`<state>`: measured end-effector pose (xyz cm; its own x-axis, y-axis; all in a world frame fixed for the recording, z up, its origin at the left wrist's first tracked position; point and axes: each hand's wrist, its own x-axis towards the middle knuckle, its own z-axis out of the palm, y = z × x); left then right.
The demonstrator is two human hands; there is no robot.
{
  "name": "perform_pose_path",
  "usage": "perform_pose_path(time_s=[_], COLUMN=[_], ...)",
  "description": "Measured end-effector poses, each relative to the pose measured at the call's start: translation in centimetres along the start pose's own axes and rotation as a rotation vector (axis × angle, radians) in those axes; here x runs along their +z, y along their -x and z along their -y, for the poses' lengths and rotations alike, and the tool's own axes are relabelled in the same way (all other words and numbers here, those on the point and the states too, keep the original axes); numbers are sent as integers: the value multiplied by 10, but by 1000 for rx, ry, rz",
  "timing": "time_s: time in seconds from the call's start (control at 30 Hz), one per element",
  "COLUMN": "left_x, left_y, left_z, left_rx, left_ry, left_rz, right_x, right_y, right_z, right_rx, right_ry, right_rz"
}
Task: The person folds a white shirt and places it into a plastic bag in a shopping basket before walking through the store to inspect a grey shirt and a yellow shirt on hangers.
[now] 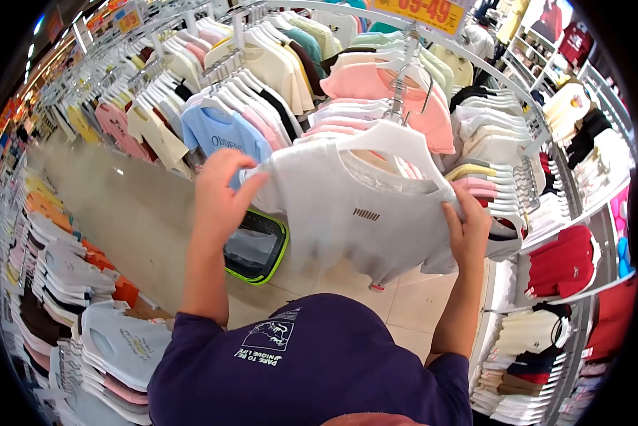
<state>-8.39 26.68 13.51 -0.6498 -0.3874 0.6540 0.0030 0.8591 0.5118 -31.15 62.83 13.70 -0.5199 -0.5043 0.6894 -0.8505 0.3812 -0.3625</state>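
Note:
A light grey T-shirt (326,206) with small dark lettering on the chest hangs on a white hanger (397,142) at the metal rack arm. At its right shoulder in the view, my right hand (469,224) has its fingers closed on the cloth. My left hand (227,188) is beside the other sleeve, thumb and fingers apart, slightly blurred, with nothing between them. Behind that hand hangs a light blue T-shirt (223,131).
A black basket with a green rim (280,248) stands on the floor below my left hand. Racks of hanging shirts curve across the back, with more shirts (120,337) at the left. Shelves with a red shirt (560,263) stand at the right. A price sign (425,11) hangs above.

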Motion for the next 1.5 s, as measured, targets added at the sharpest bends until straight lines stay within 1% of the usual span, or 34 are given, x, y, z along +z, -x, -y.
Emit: perform_pose_path(time_s=[0.03,0.13,0.23,0.33,0.4,0.53,0.57,0.63,0.67,0.7,0.73,0.77,0.8,0.87,1.07,1.13,1.27,1.3,1.33,1.37,1.4,1.43,1.47,1.5], left_x=[5,25,45,56,57,62,64,68,72,75,75,76,72,60,26,12,-10,-12,-14,-12,-8,-5,-3,0], left_y=[-3,-10,-8,-7,-5,0,1,5,10,13,16,19,22,24,41,44,49,51,51,50,50,52,50,47], left_z=[-6,-33,-37,-27,-26,-19,-18,-16,-15,-15,-18,-16,-19,-20,-4,0,10,13,11,12,13,13,12,9], left_rx=[138,216,172,95,130,210,248,309,358,405,445,451,437,410,230,188,131,152,147,195,243,195,149,158], left_ry=[-7,83,79,45,15,-23,-48,-121,-96,-81,-129,-78,-72,-56,63,71,123,135,117,65,26,46,64,103], left_rz=[-64,59,175,259,246,231,259,305,278,248,261,276,319,402,341,303,240,208,212,190,170,160,154,138], right_x=[1,9,14,16,15,10,10,18,26,31,47,55,60,73,92,95,93,93,95,89,89,82,86,81], right_y=[1,5,10,14,15,13,12,12,13,13,14,16,17,14,4,-2,-12,-10,-7,-11,-11,-17,-16,-26], right_z=[5,13,13,14,17,21,26,17,18,27,20,25,31,47,64,66,67,71,63,61,63,78,67,81], right_rx=[25,-22,-56,-69,-66,23,138,144,156,236,132,188,243,257,220,203,158,255,189,197,66,57,-17,67], right_ry=[5,-9,-24,-51,-57,-39,-139,-367,-488,-593,-701,-696,-684,-693,-760,-782,-760,-773,-639,-538,-421,-361,-309,-452], right_rz=[43,83,83,80,96,275,312,312,313,340,362,407,453,475,490,468,498,469,429,531,471,470,452,525])
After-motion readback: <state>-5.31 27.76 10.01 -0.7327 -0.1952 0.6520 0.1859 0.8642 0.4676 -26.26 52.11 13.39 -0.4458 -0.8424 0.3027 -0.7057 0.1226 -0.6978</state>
